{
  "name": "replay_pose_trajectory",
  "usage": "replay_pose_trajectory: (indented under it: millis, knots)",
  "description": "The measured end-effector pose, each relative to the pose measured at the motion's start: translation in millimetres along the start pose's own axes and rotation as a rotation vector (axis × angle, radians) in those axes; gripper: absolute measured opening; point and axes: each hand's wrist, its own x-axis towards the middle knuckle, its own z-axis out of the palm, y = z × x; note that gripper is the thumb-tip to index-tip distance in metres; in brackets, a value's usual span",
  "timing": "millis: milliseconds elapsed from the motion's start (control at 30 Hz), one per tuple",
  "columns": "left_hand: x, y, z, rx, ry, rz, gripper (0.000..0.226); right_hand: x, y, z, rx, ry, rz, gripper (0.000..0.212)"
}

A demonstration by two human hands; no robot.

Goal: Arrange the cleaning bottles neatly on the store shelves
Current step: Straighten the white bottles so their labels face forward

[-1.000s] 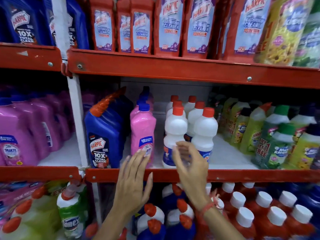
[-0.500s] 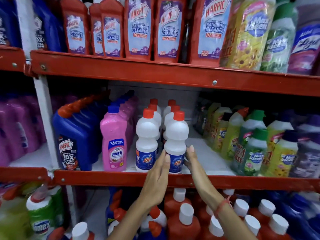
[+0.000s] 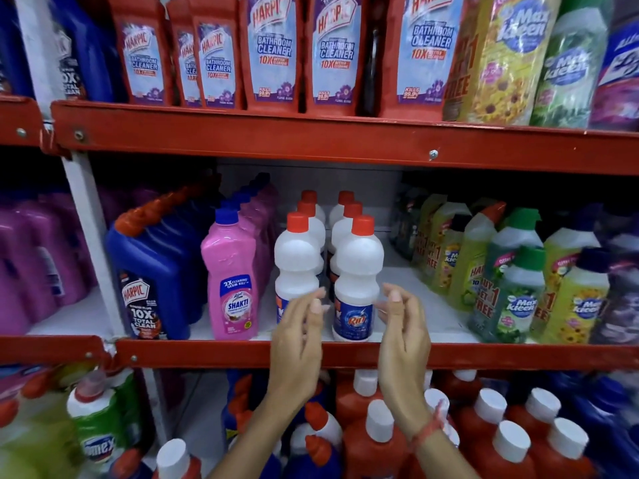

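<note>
Both hands are released, fingers loosely curled. Between the left hand (image 3: 300,335) and the right hand (image 3: 403,331) stands 1 white bottle (image 3: 356,281) with a red cap, upright at the front edge of the red shelf (image 3: 207,352). A pink bottle (image 3: 231,281) stands left of the left hand.

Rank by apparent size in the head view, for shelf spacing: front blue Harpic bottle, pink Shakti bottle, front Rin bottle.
1. Blue Harpic bottle, largest.
2. Pink Shakti bottle and Rin bottle look alike; I won't rank them.
</note>
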Motion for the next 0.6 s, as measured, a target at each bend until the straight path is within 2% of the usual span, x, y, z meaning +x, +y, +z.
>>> replay_pose_trajectory:
  millis: [67,133,200,267,300,400,467,600]
  knots:
    - [-3,-2,-13,0.039,0.209,0.071,0.039,-8,-5,15,0.021,-0.107,-0.002,0.034]
    - [-2,-4,-26,0.022,0.265,0.029,0.049,-12,-9,32,0.044,-0.306,0.086,0.031]
    - [3,-7,-35,-0.004,0.198,-0.097,0.063,-13,-8,46,0.038,-0.456,0.158,0.047]
    - [5,-10,-41,-0.007,0.047,-0.208,0.072,-11,-5,59,0.043,-0.513,0.234,0.076]
    - [6,-11,-43,-0.005,-0.029,-0.239,0.075,-9,-5,63,0.050,-0.524,0.271,0.082]
    - [8,-13,-47,-0.024,-0.180,-0.242,0.066,-3,-7,67,0.054,-0.524,0.309,0.076]
    - [10,-11,-50,-0.021,-0.203,-0.250,0.062,-3,-7,66,0.045,-0.505,0.325,0.078]
    - [14,-18,-58,-0.071,-0.215,-0.307,0.095,-4,-3,61,0.017,-0.518,0.306,0.074]
